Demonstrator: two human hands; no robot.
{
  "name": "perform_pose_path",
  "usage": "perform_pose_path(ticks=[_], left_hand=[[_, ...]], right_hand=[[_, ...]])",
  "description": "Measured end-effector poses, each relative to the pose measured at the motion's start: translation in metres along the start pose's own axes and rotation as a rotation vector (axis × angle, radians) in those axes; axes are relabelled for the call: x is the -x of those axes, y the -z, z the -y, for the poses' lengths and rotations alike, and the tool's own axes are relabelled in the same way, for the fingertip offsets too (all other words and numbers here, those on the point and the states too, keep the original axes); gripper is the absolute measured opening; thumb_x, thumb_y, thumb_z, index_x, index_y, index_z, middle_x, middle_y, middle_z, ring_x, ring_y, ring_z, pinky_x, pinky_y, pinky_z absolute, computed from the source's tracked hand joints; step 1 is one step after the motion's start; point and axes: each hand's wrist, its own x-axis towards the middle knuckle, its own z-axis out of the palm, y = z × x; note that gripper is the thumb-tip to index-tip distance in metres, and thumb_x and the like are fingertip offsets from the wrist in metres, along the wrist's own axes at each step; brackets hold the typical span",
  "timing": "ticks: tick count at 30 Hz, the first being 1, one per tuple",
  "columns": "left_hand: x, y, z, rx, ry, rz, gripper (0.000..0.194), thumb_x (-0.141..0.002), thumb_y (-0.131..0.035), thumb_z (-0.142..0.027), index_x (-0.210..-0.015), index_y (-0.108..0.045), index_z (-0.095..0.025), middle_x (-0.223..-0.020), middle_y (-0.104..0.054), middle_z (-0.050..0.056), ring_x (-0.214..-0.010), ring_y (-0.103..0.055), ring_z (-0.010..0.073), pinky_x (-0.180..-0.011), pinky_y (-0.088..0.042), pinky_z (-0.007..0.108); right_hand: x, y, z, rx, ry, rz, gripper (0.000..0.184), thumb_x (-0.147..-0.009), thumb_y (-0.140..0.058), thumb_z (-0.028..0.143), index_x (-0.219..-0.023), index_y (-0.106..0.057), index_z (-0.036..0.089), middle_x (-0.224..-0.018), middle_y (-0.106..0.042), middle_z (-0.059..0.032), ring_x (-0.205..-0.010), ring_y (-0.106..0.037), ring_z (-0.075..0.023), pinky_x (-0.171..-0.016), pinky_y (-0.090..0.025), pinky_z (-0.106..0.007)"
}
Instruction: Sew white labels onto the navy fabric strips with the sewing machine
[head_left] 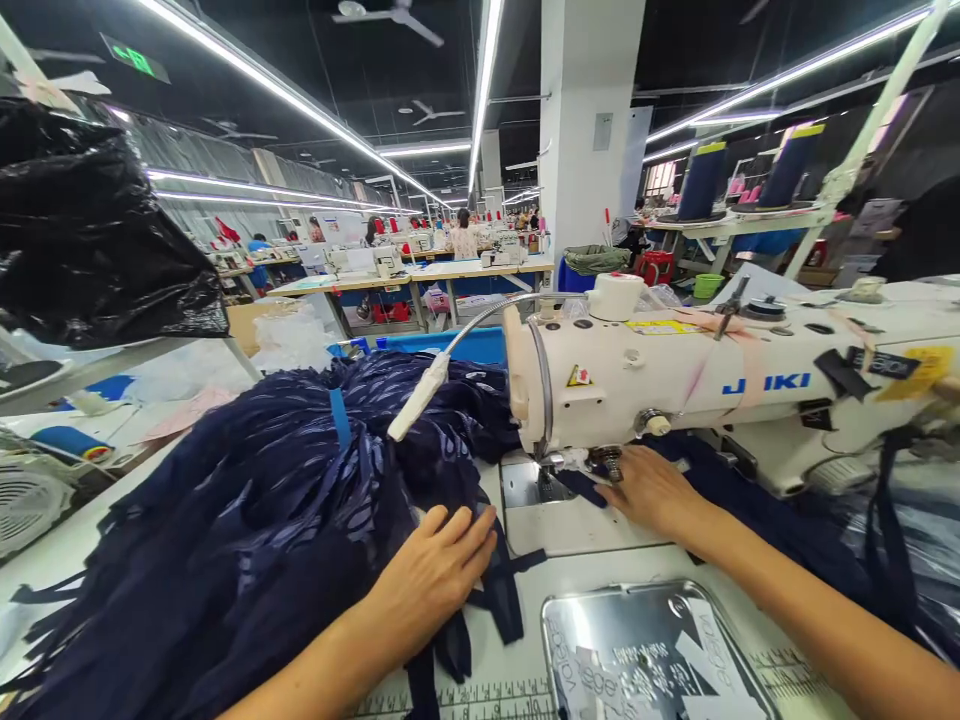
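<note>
A white sewing machine stands on the table in front of me. My right hand lies flat, fingers stretched, on a dark navy fabric strip right under the needle. My left hand rests open and palm down on the edge of a big heap of navy patterned fabric to the left, with loose navy strips beside its fingers. A white gooseneck lamp hangs over the heap.
A shiny metal tray with paper labels lies at the near table edge. A black plastic bag sits on a shelf at left. Thread cones stand behind the machine. Other people work at distant tables.
</note>
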Motion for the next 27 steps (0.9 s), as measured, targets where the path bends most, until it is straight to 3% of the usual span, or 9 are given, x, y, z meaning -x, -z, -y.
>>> perform_pose_path(ticks=[2,5,7,11,15,18,21,27], left_hand=[[-0.006,-0.003,-0.008,-0.03,-0.041,0.047,0.021,-0.081,-0.043,-0.005,-0.092,-0.06,-0.012,-0.088,-0.062,0.007,-0.083,-0.049,0.0202,-0.072,-0.036,0.033],[-0.013,-0.007,-0.015,0.02,-0.066,0.08,0.019,-0.076,-0.047,-0.002,-0.068,-0.059,-0.015,-0.065,-0.056,0.003,-0.072,-0.049,0.019,-0.071,-0.036,0.033],[-0.016,-0.009,-0.017,0.062,-0.068,0.059,0.021,-0.075,-0.046,-0.002,-0.065,-0.058,-0.016,-0.069,-0.057,0.003,-0.076,-0.05,0.0199,-0.078,-0.034,0.035],[-0.022,-0.008,-0.021,0.078,-0.063,0.064,0.025,-0.075,-0.042,0.001,-0.076,-0.06,-0.015,-0.076,-0.059,0.005,-0.079,-0.052,0.0209,-0.089,-0.029,0.039],[-0.026,-0.002,-0.025,0.084,-0.059,0.215,0.026,-0.073,-0.04,0.003,-0.071,-0.057,-0.015,-0.067,-0.055,0.004,-0.065,-0.052,0.0202,-0.072,-0.034,0.037],[-0.029,0.0,-0.024,0.135,-0.032,0.248,0.023,-0.074,-0.04,0.002,-0.068,-0.054,-0.016,-0.064,-0.054,0.003,-0.061,-0.05,0.0186,-0.065,-0.034,0.034],[-0.035,0.002,-0.022,0.248,0.04,0.192,0.022,-0.078,-0.039,-0.001,-0.069,-0.053,-0.016,-0.065,-0.054,0.002,-0.059,-0.049,0.0159,-0.062,-0.034,0.03],[-0.069,0.003,-0.036,0.591,0.318,-0.068,0.018,-0.085,-0.038,-0.011,-0.08,-0.055,-0.015,-0.075,-0.056,0.004,-0.069,-0.052,0.0157,-0.064,-0.039,0.026]], right_hand=[[0.003,0.008,-0.002,0.006,-0.016,-0.013,0.016,-0.08,-0.051,0.021,-0.088,-0.061,0.011,-0.087,-0.062,-0.0123,-0.086,-0.057,-0.0255,-0.077,-0.041,-0.035],[0.015,0.022,-0.009,-0.018,-0.005,-0.003,0.012,-0.081,-0.048,0.015,-0.081,-0.06,0.014,-0.086,-0.06,-0.0085,-0.082,-0.056,-0.0215,-0.071,-0.04,-0.03],[0.028,0.031,-0.015,-0.059,0.017,0.007,0.014,-0.082,-0.046,0.012,-0.077,-0.059,0.015,-0.083,-0.059,-0.0062,-0.078,-0.054,-0.0187,-0.068,-0.038,-0.028],[0.06,0.046,-0.022,-0.161,0.126,0.048,0.014,-0.083,-0.048,0.013,-0.074,-0.058,0.016,-0.078,-0.056,-0.0033,-0.075,-0.051,-0.0158,-0.067,-0.035,-0.026],[0.086,0.055,-0.016,-0.25,0.223,0.121,0.014,-0.083,-0.05,0.015,-0.071,-0.057,0.016,-0.076,-0.056,-0.0026,-0.074,-0.05,-0.0152,-0.067,-0.033,-0.027],[0.095,0.056,-0.002,-0.353,0.307,0.186,0.013,-0.084,-0.048,0.017,-0.074,-0.057,0.017,-0.076,-0.056,-0.0016,-0.074,-0.05,-0.0138,-0.07,-0.034,-0.026],[0.095,0.054,0.018,-0.405,0.403,0.236,0.011,-0.084,-0.049,0.018,-0.077,-0.056,0.018,-0.076,-0.055,-0.0009,-0.074,-0.05,-0.0136,-0.069,-0.034,-0.026],[0.082,0.054,0.048,-0.365,0.47,0.309,0.004,-0.081,-0.053,0.016,-0.078,-0.055,0.018,-0.076,-0.056,-0.0011,-0.072,-0.051,-0.0144,-0.066,-0.034,-0.026]])
